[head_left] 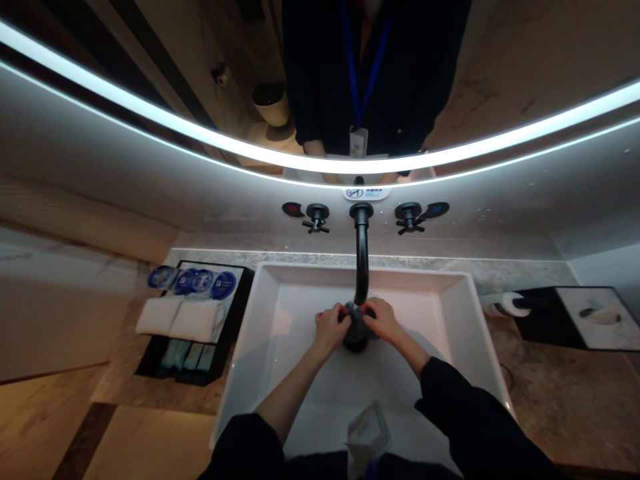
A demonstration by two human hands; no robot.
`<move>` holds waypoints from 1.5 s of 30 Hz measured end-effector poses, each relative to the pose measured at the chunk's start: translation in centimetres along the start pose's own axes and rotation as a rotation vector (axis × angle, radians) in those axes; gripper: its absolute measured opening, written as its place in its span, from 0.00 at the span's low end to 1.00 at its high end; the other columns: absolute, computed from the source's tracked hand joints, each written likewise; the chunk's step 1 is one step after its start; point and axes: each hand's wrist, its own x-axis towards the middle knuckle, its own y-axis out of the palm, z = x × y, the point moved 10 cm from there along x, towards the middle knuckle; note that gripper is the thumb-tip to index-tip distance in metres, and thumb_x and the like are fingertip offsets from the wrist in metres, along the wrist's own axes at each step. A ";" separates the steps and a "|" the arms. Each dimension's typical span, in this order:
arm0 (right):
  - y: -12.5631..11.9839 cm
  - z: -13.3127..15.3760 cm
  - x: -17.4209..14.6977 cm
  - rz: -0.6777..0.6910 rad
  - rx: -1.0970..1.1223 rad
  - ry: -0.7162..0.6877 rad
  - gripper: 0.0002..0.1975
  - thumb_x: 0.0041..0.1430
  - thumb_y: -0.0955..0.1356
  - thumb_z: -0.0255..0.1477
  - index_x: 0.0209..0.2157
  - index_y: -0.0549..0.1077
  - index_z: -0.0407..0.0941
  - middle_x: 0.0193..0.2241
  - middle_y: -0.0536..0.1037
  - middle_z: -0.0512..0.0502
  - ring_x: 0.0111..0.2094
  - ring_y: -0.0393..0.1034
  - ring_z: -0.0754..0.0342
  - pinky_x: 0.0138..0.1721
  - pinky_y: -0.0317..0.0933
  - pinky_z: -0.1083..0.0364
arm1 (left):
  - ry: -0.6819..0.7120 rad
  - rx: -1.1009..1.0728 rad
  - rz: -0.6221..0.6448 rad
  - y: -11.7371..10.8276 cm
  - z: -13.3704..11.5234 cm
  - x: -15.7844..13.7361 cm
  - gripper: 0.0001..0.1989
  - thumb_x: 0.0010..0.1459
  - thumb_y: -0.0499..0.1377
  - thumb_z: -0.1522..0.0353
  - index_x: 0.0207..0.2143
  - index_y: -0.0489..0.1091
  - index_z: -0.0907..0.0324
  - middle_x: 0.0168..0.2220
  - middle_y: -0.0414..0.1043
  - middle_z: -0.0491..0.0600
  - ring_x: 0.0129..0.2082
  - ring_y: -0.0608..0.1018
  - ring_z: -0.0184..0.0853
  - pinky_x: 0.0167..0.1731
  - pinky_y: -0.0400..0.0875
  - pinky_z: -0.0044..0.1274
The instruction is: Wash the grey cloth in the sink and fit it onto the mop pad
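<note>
Both my hands are inside the white sink (pixel 295 300), right below the mouth of the black faucet (pixel 362 257). My left hand (pixel 330 330) has its fingers curled on the left side of a small dark grey cloth-like piece (pixel 356 315). From the other side my right hand (pixel 382 320) pinches the same piece. Red shows near the fingertips of both hands. The piece is partly hidden by my fingers and the faucet, so its exact kind does not show. Just beneath it lies the dark drain (pixel 355 344).
Cross-shaped tap handles (pixel 317 217) (pixel 410 219) flank the faucet. Left of the sink stands a black tray (pixel 240 283) with rolled white towels (pixel 183 319) and blue-lidded cups (pixel 223 285). At right is a black tissue box (pixel 545 317). A badge (pixel 367 430) hangs over the sink's front. Behind is a lit mirror (pixel 500 67).
</note>
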 end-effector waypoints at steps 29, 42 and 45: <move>-2.2 3.9 -1.0 -0.179 -0.052 -0.123 0.13 0.58 0.57 0.19 0.37 0.70 0.44 0.38 0.72 0.43 0.42 0.65 0.50 0.43 0.58 0.54 | 0.005 -0.128 -0.080 -0.4 1.6 -0.3 0.09 0.55 0.57 0.72 0.40 0.68 0.57 0.43 0.74 0.50 0.47 0.73 0.36 0.49 0.66 0.27; 1.6 0.7 -0.3 0.036 -0.040 -0.016 0.07 0.60 0.65 0.30 0.35 0.74 0.44 0.38 0.78 0.39 0.44 0.68 0.46 0.46 0.56 0.50 | 0.014 -0.059 -0.016 -1.4 4.0 0.9 0.07 0.53 0.59 0.73 0.32 0.64 0.54 0.30 0.72 0.43 0.41 0.74 0.38 0.60 0.48 0.41; 0.1 1.2 0.9 0.031 0.073 -0.008 0.08 0.60 0.64 0.32 0.34 0.74 0.45 0.33 0.79 0.42 0.40 0.70 0.47 0.43 0.56 0.51 | -0.015 -0.162 -0.011 -1.6 4.4 1.4 0.04 0.55 0.56 0.70 0.34 0.63 0.54 0.26 0.68 0.41 0.31 0.73 0.35 0.46 0.65 0.32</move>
